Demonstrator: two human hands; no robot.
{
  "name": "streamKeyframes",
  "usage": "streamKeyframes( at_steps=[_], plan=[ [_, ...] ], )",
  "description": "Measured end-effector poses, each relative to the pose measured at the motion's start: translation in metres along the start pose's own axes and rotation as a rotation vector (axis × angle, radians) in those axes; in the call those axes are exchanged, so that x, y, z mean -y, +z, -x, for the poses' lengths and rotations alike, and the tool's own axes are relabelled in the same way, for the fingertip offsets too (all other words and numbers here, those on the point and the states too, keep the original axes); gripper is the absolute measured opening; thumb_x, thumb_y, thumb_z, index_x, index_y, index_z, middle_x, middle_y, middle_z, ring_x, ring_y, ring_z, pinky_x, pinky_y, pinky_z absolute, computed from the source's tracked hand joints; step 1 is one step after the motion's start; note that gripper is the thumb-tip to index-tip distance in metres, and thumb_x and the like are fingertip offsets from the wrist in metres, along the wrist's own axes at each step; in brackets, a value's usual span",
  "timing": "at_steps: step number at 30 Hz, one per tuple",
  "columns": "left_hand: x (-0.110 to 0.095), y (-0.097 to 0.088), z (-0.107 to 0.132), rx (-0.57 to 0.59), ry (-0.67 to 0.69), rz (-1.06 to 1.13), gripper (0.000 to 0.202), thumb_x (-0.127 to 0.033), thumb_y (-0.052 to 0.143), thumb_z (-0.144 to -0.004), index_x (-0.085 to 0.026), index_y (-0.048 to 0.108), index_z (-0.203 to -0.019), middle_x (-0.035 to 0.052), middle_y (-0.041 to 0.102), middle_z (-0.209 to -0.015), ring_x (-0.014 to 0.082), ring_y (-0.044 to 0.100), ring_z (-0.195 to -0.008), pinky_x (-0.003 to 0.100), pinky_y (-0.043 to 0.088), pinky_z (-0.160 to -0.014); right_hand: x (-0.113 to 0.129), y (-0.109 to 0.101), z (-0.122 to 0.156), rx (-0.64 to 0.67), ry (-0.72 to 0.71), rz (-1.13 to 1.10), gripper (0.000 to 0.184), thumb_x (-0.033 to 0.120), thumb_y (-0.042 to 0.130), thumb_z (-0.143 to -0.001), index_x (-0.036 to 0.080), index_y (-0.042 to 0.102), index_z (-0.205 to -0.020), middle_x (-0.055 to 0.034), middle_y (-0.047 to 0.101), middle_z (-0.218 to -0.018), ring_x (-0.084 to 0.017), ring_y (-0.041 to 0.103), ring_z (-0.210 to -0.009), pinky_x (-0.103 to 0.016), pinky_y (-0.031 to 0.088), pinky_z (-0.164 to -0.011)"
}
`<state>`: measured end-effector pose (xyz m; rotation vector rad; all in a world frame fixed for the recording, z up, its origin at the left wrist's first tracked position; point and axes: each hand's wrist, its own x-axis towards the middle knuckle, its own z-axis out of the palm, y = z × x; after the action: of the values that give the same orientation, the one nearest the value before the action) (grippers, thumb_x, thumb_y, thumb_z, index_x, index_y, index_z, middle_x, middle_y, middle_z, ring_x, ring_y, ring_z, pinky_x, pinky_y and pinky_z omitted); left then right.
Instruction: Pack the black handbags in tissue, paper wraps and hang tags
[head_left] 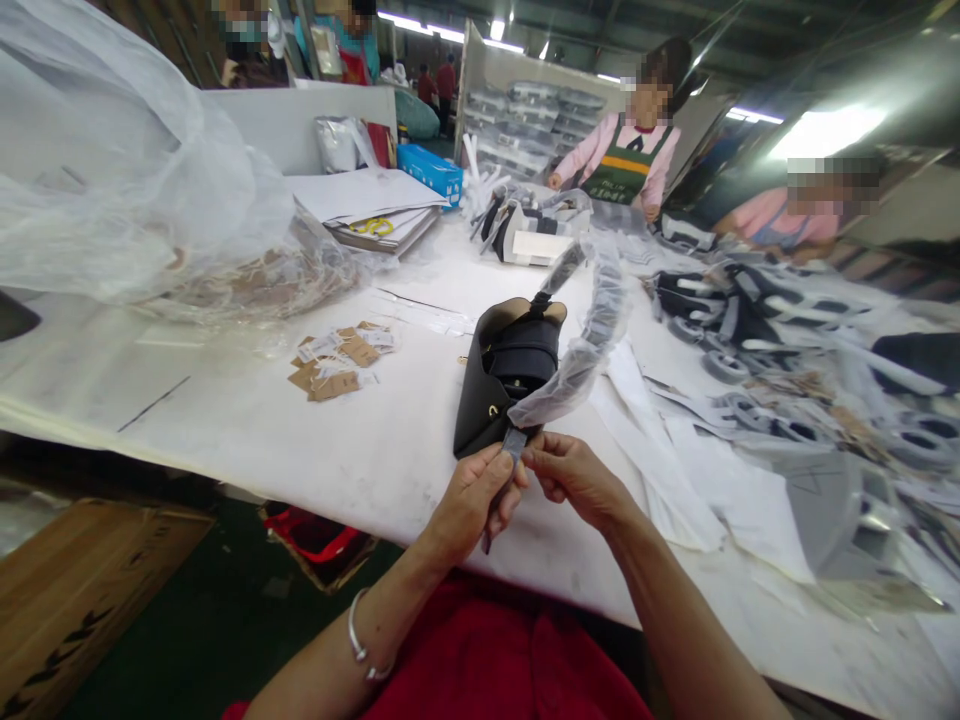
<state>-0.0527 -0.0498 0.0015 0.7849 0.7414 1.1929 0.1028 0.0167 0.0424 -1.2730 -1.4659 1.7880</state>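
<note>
A black handbag point(480, 385) with a tan inside edge rests on the white table in front of me, its top facing up and open. Its strap point(581, 370), wrapped in clear plastic, arches over to the right and comes down at the near end. My left hand point(480, 490) is closed on the strap's end, thumb on top. Close beside it, my right hand point(566, 470) pinches at the same strap end, its fingertips touching the strap's edge. Left of the bag lies a small pile of brown and white hang tags point(337, 360).
Clear plastic sheeting point(150, 200) heaps up at the left. Papers and folders point(367, 205) lie by a blue box point(431, 172). White paper strips point(667, 460) and wrapped straps point(750, 320) crowd the right. Co-workers point(630, 150) stand across the table. A cardboard box point(90, 600) sits below, left.
</note>
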Motion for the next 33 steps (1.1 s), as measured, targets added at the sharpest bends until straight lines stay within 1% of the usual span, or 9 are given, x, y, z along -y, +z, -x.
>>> streamKeyframes(
  at_steps=[4, 7, 13, 17, 20, 24, 28, 31, 33],
  plan=[
    [-0.002, -0.001, -0.002, -0.038, -0.012, 0.008, 0.034, -0.049, 0.050, -0.091, -0.017, 0.054, -0.082, -0.0081, 0.045, -0.048, 0.0036, 0.029, -0.033, 0.016, 0.022, -0.034, -0.003, 0.000, 0.014, -0.122, -0.059, 0.044, 0.043, 0.057, 0.070, -0.076, 0.015, 0.068, -0.080, 0.0024, 0.055, -0.059, -0.008, 0.043, -0.047, -0.023, 0.033, -0.046],
    [-0.003, 0.000, -0.003, -0.038, -0.005, -0.047, 0.032, -0.047, 0.051, -0.090, -0.017, 0.054, -0.082, -0.0068, 0.048, -0.050, 0.0040, 0.034, -0.035, 0.015, 0.024, -0.036, 0.006, 0.010, 0.025, -0.141, -0.139, 0.176, 0.045, 0.059, 0.062, -0.083, 0.015, 0.072, -0.084, -0.0030, 0.065, -0.072, -0.013, 0.055, -0.060, -0.026, 0.045, -0.059],
    [-0.005, 0.002, 0.001, -0.036, -0.003, -0.164, 0.041, -0.056, 0.047, -0.091, -0.017, 0.052, -0.082, -0.0040, 0.053, -0.052, 0.0063, 0.043, -0.037, 0.016, 0.030, -0.037, 0.013, 0.038, 0.020, -0.240, -0.202, 0.164, 0.043, 0.057, 0.065, -0.081, 0.016, 0.066, -0.070, 0.0008, 0.058, -0.059, -0.015, 0.056, -0.059, -0.027, 0.045, -0.060],
    [-0.002, 0.002, 0.004, -0.040, -0.032, -0.148, 0.041, -0.057, 0.048, -0.090, -0.017, 0.053, -0.084, -0.0034, 0.055, -0.054, 0.0062, 0.042, -0.036, 0.016, 0.031, -0.037, 0.010, 0.040, 0.018, -0.414, -0.271, 0.256, 0.034, 0.051, 0.073, -0.075, 0.018, 0.067, -0.075, -0.0009, 0.065, -0.064, -0.017, 0.058, -0.063, -0.028, 0.046, -0.061],
    [0.003, 0.001, 0.002, -0.040, -0.036, -0.165, 0.044, -0.061, 0.047, -0.089, -0.017, 0.053, -0.085, -0.0040, 0.054, -0.053, 0.0060, 0.041, -0.035, 0.016, 0.031, -0.036, 0.010, 0.039, 0.021, -0.489, -0.354, 0.377, 0.025, 0.045, 0.071, -0.079, 0.019, 0.069, -0.077, -0.0023, 0.068, -0.071, -0.018, 0.060, -0.068, -0.029, 0.047, -0.067],
    [0.007, 0.000, -0.001, -0.040, -0.027, -0.148, 0.045, -0.062, 0.045, -0.090, -0.017, 0.052, -0.086, -0.0059, 0.050, -0.050, 0.0055, 0.037, -0.033, 0.015, 0.029, -0.035, 0.016, 0.040, 0.021, -0.424, -0.336, 0.414, 0.026, 0.042, 0.063, -0.084, 0.019, 0.072, -0.077, -0.0024, 0.069, -0.073, -0.018, 0.060, -0.070, -0.028, 0.047, -0.068],
    [0.008, 0.002, -0.002, -0.033, -0.017, -0.144, 0.046, -0.062, 0.046, -0.090, -0.018, 0.051, -0.084, -0.0065, 0.049, -0.049, 0.0051, 0.035, -0.032, 0.015, 0.028, -0.033, 0.019, 0.040, 0.020, -0.305, -0.250, 0.287, 0.036, 0.049, 0.064, -0.083, 0.017, 0.067, -0.068, 0.0000, 0.061, -0.060, -0.016, 0.058, -0.061, -0.027, 0.046, -0.060],
    [0.011, 0.007, -0.003, -0.055, -0.001, -0.171, 0.049, -0.066, 0.045, -0.090, -0.017, 0.051, -0.084, -0.0041, 0.053, -0.053, 0.0069, 0.043, -0.035, 0.016, 0.031, -0.033, 0.013, 0.044, 0.018, -0.211, -0.160, 0.103, 0.040, 0.057, 0.069, -0.076, 0.017, 0.064, -0.073, 0.0022, 0.058, -0.056, -0.014, 0.054, -0.043, -0.027, 0.043, -0.043],
    [0.014, 0.011, -0.003, -0.049, 0.027, -0.180, 0.051, -0.067, 0.045, -0.088, -0.017, 0.050, -0.084, -0.0023, 0.056, -0.056, 0.0088, 0.049, -0.038, 0.018, 0.036, -0.036, 0.007, 0.046, 0.015, -0.181, -0.082, 0.000, 0.044, 0.062, 0.068, -0.075, 0.018, 0.063, -0.078, 0.0043, 0.055, -0.051, -0.013, 0.045, -0.030, -0.026, 0.034, -0.031]
  ],
)
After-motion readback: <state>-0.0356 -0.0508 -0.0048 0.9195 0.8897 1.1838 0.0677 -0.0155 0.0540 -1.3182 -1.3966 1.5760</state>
